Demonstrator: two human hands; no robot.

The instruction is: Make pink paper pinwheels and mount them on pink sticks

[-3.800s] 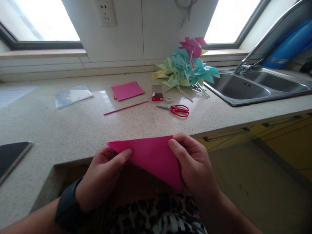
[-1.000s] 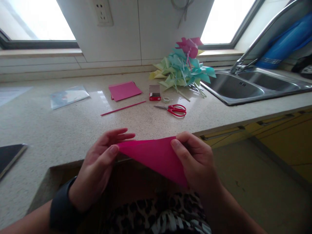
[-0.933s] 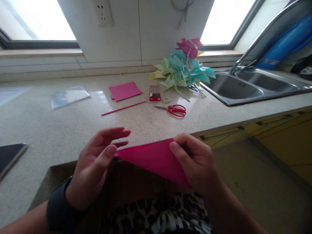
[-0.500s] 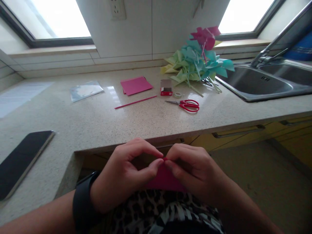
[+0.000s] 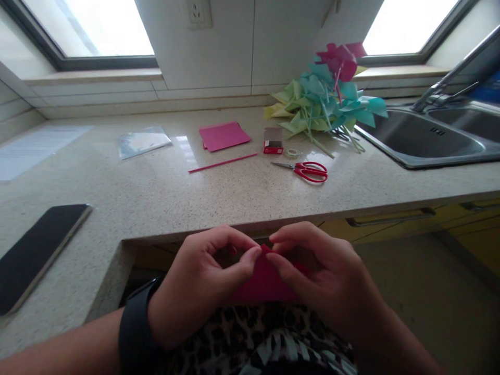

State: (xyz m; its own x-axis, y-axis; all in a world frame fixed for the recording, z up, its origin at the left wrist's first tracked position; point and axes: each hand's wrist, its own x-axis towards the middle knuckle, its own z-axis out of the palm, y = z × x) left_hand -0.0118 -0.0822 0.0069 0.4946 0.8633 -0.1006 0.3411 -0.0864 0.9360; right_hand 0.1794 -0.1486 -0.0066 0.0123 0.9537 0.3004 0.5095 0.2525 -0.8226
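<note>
Both hands meet over my lap at a piece of pink paper (image 5: 265,284), just in front of the counter edge. Thumb and forefinger of my left hand (image 5: 213,278) pinch the paper near its top corner. My right hand (image 5: 318,271) has its thumb on the paper beside that corner, and its forefinger is lifted a little away from the thumb. A small darker pink tip shows between the two hands. The lower part of the sheet lies against the patterned clothing, and the palms hide its sides.
On the counter (image 5: 156,192) lie pink sheets (image 5: 224,136), a thin pink stick (image 5: 222,163), a small red box (image 5: 273,140), a tape roll (image 5: 292,153) and red-handled scissors (image 5: 308,171). Paper pinwheels (image 5: 324,99) lie near the sink (image 5: 425,130). A phone (image 5: 41,250) rests at left.
My right forefinger has lifted from the pinch, and the paper's tip now shows more between the hands. The view has shifted slightly left. The things on the counter stay in place.
</note>
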